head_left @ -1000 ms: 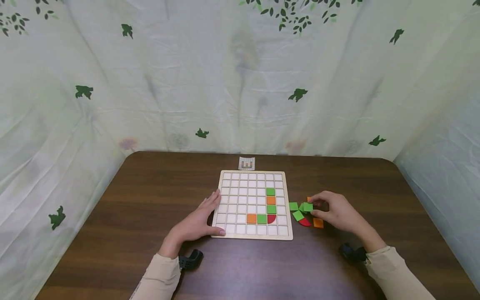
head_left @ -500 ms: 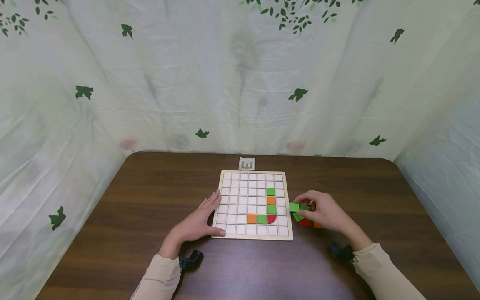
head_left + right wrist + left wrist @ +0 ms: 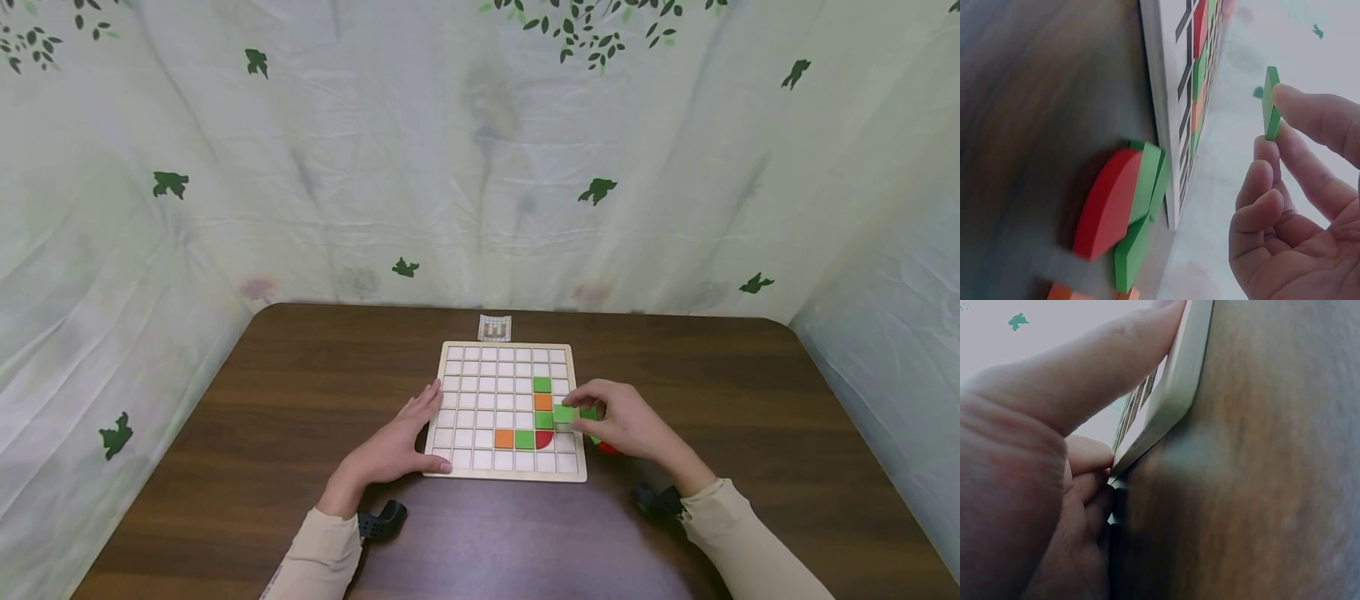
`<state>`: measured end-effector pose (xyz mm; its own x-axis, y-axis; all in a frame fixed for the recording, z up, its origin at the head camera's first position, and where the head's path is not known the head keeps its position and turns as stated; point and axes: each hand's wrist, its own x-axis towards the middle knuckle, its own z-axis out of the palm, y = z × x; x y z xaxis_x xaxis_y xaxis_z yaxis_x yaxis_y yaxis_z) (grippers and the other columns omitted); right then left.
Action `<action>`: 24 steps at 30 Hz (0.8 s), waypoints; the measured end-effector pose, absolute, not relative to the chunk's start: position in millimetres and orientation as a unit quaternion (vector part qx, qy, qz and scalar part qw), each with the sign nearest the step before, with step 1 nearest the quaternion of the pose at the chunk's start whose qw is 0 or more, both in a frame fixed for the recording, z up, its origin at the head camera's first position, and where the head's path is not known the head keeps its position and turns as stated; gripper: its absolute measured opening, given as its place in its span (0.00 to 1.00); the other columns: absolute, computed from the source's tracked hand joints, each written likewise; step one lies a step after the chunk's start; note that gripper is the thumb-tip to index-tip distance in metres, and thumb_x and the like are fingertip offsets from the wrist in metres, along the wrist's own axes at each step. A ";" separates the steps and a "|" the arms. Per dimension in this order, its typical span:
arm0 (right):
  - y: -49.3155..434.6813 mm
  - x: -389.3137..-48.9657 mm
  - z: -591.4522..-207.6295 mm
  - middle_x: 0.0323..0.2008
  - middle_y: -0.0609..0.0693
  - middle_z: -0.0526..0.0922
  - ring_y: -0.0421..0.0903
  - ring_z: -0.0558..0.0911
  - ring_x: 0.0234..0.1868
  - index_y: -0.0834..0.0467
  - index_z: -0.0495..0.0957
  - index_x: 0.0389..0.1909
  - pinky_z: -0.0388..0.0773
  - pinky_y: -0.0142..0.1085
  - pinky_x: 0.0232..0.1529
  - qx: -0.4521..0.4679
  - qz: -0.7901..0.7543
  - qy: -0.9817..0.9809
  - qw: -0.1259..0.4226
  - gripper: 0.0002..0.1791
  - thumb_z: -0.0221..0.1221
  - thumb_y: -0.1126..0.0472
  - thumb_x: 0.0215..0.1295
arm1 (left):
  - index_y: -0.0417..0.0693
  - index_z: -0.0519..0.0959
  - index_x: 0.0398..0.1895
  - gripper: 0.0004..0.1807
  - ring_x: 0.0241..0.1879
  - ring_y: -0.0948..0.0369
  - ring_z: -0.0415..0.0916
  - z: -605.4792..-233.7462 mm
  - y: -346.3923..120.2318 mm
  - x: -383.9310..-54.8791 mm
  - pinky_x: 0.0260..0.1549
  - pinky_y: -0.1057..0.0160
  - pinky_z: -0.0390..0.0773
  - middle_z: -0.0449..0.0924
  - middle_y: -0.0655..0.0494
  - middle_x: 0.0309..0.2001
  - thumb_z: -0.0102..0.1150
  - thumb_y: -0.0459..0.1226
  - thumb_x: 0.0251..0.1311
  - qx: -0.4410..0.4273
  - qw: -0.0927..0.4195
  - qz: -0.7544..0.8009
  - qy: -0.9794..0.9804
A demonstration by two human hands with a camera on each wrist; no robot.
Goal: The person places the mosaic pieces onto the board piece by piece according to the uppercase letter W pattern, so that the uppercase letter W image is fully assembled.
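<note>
My right hand (image 3: 626, 421) pinches a green square tile (image 3: 564, 414) between thumb and fingertips, over the right side of the white grid board (image 3: 480, 457). In the right wrist view the tile (image 3: 1270, 103) appears edge-on, clear of the board. Set in the board's cells are green squares (image 3: 542, 385), orange squares (image 3: 504, 438) and a red quarter-round tile (image 3: 543, 439). At the board's left edge rests my left hand (image 3: 390, 437), fingers extended along the side. Its thumb (image 3: 1116, 356) lies across the near left corner of the frame.
Right of the board lie loose tiles, including a red quarter-round piece (image 3: 1107, 206), green pieces (image 3: 1132, 250) and orange ones (image 3: 1066, 292). A small printed card (image 3: 495, 328) sits behind the board on the brown wooden table (image 3: 337, 358). Behind hangs a pale leaf-patterned cloth (image 3: 480, 167).
My right hand has carried the green square tile leftward from the loose pile to above the board's right side. The left hand and the board have stayed put.
</note>
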<state>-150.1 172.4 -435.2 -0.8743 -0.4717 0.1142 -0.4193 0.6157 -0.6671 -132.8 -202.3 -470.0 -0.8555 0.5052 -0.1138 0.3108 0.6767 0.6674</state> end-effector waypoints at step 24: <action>131.7 -154.8 -439.1 0.37 0.45 0.84 0.43 0.78 0.36 0.54 0.87 0.45 0.76 0.34 0.33 -0.262 -0.371 0.889 0.050 0.12 0.70 0.62 0.60 | 0.38 0.46 0.80 0.61 0.79 0.50 0.32 -468.9 -201.8 -132.2 0.76 0.46 0.43 0.35 0.49 0.81 0.75 0.53 0.53 0.230 0.143 0.340 0.901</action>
<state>-154.8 131.7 -439.1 -0.8572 -0.5041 0.1053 -0.4297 0.5874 -0.6858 -132.2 -201.8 -468.9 -0.8530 0.5118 -0.1021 0.3170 0.6635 0.6777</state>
